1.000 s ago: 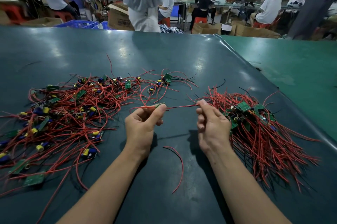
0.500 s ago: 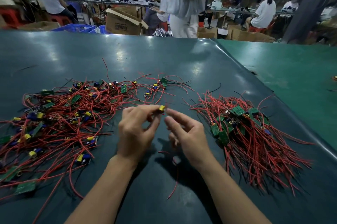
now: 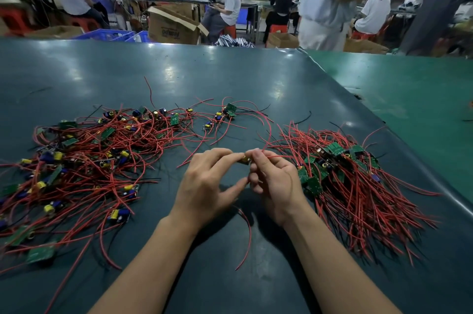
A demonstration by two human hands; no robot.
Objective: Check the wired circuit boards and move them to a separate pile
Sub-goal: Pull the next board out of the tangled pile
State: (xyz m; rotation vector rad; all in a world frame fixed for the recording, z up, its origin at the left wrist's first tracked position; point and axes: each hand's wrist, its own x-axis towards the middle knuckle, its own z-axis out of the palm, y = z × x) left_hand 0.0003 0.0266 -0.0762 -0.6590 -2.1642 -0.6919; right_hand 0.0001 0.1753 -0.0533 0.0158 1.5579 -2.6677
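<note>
A small wired circuit board (image 3: 244, 160) with a yellow part is held between both hands above the dark green table (image 3: 204, 78). My left hand (image 3: 207, 185) pinches its left end with thumb and forefinger. My right hand (image 3: 275, 183) pinches the board's right end and its red wire, which runs off to the right. A loose spread of wired boards (image 3: 84, 157) with red leads lies at the left. A tidier pile of wired boards (image 3: 340, 175) lies just right of my right hand.
A single loose red wire (image 3: 247, 239) curves on the table between my forearms. The table's raised right edge (image 3: 399, 139) borders a lighter green table (image 3: 414, 93). Behind the far edge, people sit and stand among cardboard boxes (image 3: 174, 25) and blue crates (image 3: 107, 34).
A second ago my hands were apart, stretching a red wire between them. They have come together, and both now pinch the small board. The view has shifted left.
</note>
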